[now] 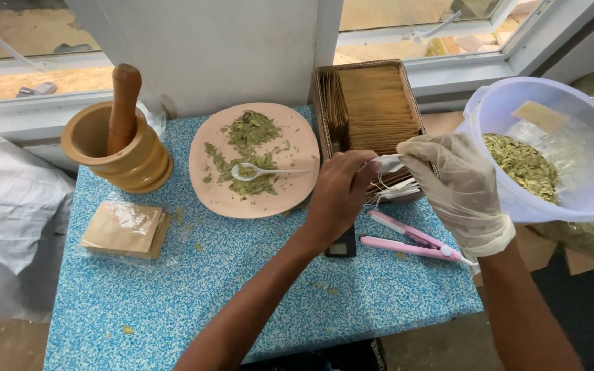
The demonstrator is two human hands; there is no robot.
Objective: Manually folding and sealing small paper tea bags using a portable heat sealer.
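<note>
My bare left hand (338,196) and my gloved right hand (458,189) meet over the front of a brown box (372,110) packed with upright brown paper sachets. Both pinch a small white sachet (388,163) between their fingertips, with thin white strings hanging below it. A pink plate (297,137) to the left carries dried green leaves (250,130) and a white plastic spoon (259,171). A pale plastic bowl (586,185) of dried leaves sits at the right.
A wooden mortar with pestle (119,141) stands at the back left. A clear bag of brown packets (125,230) lies on the blue speckled table (207,295). A pink sealing tool (410,240) and a small black object (342,246) lie below my hands.
</note>
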